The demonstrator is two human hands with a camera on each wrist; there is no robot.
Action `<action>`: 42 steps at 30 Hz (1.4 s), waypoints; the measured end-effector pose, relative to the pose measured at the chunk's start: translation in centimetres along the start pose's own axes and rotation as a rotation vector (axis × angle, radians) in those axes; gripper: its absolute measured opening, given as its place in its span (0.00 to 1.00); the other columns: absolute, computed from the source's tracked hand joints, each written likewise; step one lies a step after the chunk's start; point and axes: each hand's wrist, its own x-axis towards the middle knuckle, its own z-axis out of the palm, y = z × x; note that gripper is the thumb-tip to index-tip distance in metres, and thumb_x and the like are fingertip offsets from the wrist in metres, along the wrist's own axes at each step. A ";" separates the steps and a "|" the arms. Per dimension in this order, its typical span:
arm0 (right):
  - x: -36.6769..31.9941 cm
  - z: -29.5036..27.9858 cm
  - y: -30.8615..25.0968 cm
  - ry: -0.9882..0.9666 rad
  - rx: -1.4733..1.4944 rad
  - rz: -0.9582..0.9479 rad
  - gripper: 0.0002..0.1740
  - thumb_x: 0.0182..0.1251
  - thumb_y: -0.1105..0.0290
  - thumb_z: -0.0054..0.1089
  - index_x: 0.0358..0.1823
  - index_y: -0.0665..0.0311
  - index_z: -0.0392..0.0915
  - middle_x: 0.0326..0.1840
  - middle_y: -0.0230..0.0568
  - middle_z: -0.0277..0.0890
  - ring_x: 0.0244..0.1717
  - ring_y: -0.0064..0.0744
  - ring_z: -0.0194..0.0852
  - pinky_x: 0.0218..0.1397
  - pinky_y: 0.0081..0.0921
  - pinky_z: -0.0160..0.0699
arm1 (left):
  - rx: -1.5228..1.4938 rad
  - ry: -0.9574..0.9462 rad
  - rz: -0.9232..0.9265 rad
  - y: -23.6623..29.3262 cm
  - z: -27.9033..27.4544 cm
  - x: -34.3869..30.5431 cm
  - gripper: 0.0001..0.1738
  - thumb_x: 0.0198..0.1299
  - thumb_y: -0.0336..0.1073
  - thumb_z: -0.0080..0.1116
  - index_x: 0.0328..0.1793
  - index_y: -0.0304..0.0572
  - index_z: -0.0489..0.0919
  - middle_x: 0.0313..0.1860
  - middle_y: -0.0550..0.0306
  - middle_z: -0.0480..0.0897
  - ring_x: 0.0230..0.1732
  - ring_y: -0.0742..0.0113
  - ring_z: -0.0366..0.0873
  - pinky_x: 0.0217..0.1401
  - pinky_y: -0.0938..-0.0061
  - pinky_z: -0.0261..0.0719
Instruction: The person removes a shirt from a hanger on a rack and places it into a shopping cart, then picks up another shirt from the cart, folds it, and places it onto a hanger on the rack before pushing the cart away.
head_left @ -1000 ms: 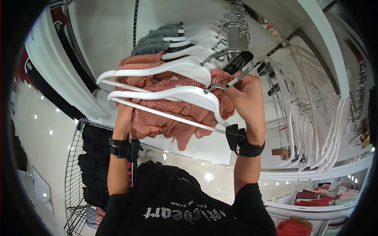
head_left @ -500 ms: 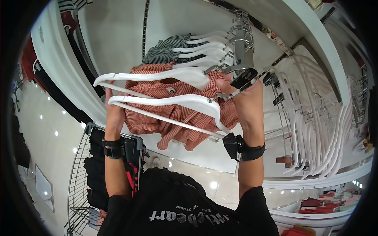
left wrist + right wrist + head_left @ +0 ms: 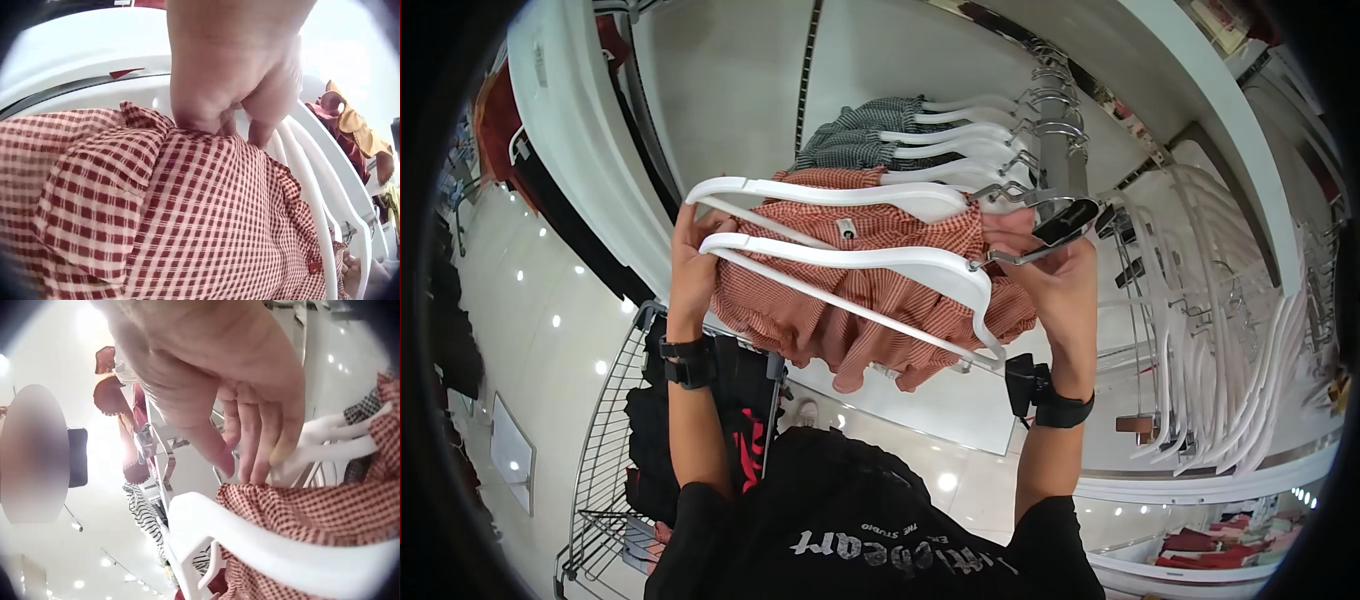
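A red checked shirt (image 3: pixel 800 335) with a small neck label is bunched up at two white hangers on the rail's near end. The front hanger (image 3: pixel 830 256) hangs across it, and the second hanger (image 3: pixel 840 193) is just behind. My left hand (image 3: pixel 693 265) grips the shirt's edge by the left tips of both hangers; some of its fingers are hidden behind the cloth. By the metal hooks, my right hand (image 3: pixel 1060 285) pinches the shirt's upper right edge. In the right wrist view the fingertips (image 3: pixel 247 475) meet the checked cloth (image 3: pixel 312 512) above a white hanger.
Green checked garments (image 3: pixel 850 150) hang farther back on the same metal rail (image 3: pixel 1055 160). Bare white hangers (image 3: pixel 1220 400) crowd the right side. A wire cart (image 3: pixel 605 420) with black clothes (image 3: pixel 655 410) stands at lower left, and folded clothes lie on a low shelf (image 3: pixel 1120 490).
The shirt has been spread wider between the hands, its neck label now facing up. My left hand has come out from beneath the hangers to their left tips. The view has shifted slightly.
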 end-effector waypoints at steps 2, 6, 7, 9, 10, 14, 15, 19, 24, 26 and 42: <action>-0.3 -0.3 -0.3 -0.088 -0.110 0.084 0.18 0.53 0.86 0.57 0.48 0.74 0.73 0.44 0.44 0.79 0.43 0.24 0.77 0.48 0.20 0.76 | -0.006 -0.024 0.040 0.8 0.1 0.4 0.29 0.60 0.23 0.50 0.68 0.43 0.61 0.46 0.51 0.79 0.45 0.70 0.79 0.45 0.80 0.80; -0.4 0.3 0.4 -0.186 -0.213 0.068 0.22 0.54 0.84 0.58 0.54 0.73 0.72 0.45 0.41 0.78 0.44 0.21 0.74 0.47 0.19 0.75 | -0.023 0.004 0.078 1.6 0.1 1.0 0.27 0.60 0.23 0.51 0.66 0.42 0.62 0.44 0.51 0.81 0.44 0.71 0.79 0.44 0.80 0.80; -0.3 0.5 0.6 -0.190 -0.227 0.049 0.23 0.54 0.84 0.59 0.54 0.72 0.72 0.45 0.41 0.78 0.43 0.21 0.74 0.47 0.19 0.75 | -0.041 0.019 0.090 1.5 0.0 1.2 0.26 0.60 0.24 0.51 0.65 0.41 0.64 0.44 0.51 0.81 0.44 0.71 0.79 0.44 0.80 0.80; -0.3 0.8 0.8 -0.172 -0.260 0.040 0.21 0.54 0.83 0.59 0.52 0.71 0.72 0.43 0.40 0.78 0.44 0.21 0.74 0.46 0.19 0.75 | 0.015 -0.041 0.096 0.1 -2.0 1.8 0.22 0.60 0.23 0.51 0.62 0.39 0.67 0.46 0.51 0.81 0.44 0.71 0.80 0.44 0.80 0.80; -0.2 1.1 0.9 -0.154 -0.281 0.038 0.21 0.54 0.83 0.59 0.52 0.71 0.72 0.43 0.40 0.78 0.44 0.20 0.74 0.46 0.19 0.75 | 0.043 -0.072 0.100 -0.5 -2.9 2.1 0.20 0.61 0.23 0.50 0.61 0.38 0.68 0.46 0.52 0.80 0.44 0.70 0.80 0.44 0.80 0.80; 0.5 1.6 3.4 -0.082 -0.327 -0.117 0.15 0.50 0.77 0.66 0.42 0.69 0.76 0.31 0.43 0.78 0.28 0.26 0.77 0.32 0.21 0.75 | -0.002 -0.054 0.092 1.4 -2.3 2.1 0.17 0.61 0.22 0.49 0.57 0.37 0.70 0.46 0.53 0.80 0.43 0.71 0.80 0.43 0.80 0.80; 0.6 1.6 3.5 -0.079 -0.351 -0.169 0.15 0.50 0.76 0.66 0.41 0.69 0.76 0.30 0.43 0.78 0.27 0.27 0.76 0.31 0.21 0.74 | -0.034 -0.101 0.065 2.0 -2.1 2.2 0.17 0.61 0.22 0.49 0.56 0.37 0.70 0.45 0.53 0.80 0.43 0.71 0.80 0.43 0.80 0.80; 0.4 1.5 3.1 -0.068 -0.375 -0.223 0.16 0.49 0.77 0.66 0.40 0.69 0.75 0.27 0.43 0.76 0.24 0.27 0.74 0.29 0.22 0.72 | -0.086 -0.181 0.029 4.1 -2.5 2.2 0.18 0.57 0.19 0.49 0.55 0.37 0.69 0.42 0.52 0.79 0.45 0.69 0.78 0.47 0.79 0.78; 0.0 0.9 3.0 -0.088 -0.361 -0.048 0.19 0.50 0.80 0.64 0.46 0.69 0.74 0.34 0.37 0.76 0.34 0.23 0.73 0.42 0.20 0.71 | 0.279 -0.222 0.176 4.4 -2.7 2.3 0.19 0.50 0.15 0.45 0.46 0.34 0.80 0.38 0.54 0.79 0.41 0.69 0.75 0.46 0.80 0.72; 0.2 1.1 3.0 -0.048 -0.328 -0.124 0.16 0.49 0.77 0.66 0.42 0.69 0.76 0.25 0.40 0.75 0.23 0.22 0.71 0.32 0.20 0.70 | 0.391 -0.221 0.192 5.8 -1.3 1.9 0.22 0.46 0.15 0.44 0.45 0.35 0.83 0.36 0.56 0.78 0.38 0.69 0.72 0.42 0.82 0.68; 0.0 2.0 1.1 0.066 -0.141 -0.093 0.10 0.53 0.78 0.65 0.38 0.73 0.78 0.29 0.38 0.79 0.31 0.18 0.71 0.34 0.17 0.72 | 0.115 -0.195 -0.139 5.1 -1.5 -0.1 0.17 0.54 0.15 0.46 0.50 0.36 0.69 0.37 0.57 0.79 0.39 0.74 0.75 0.41 0.82 0.73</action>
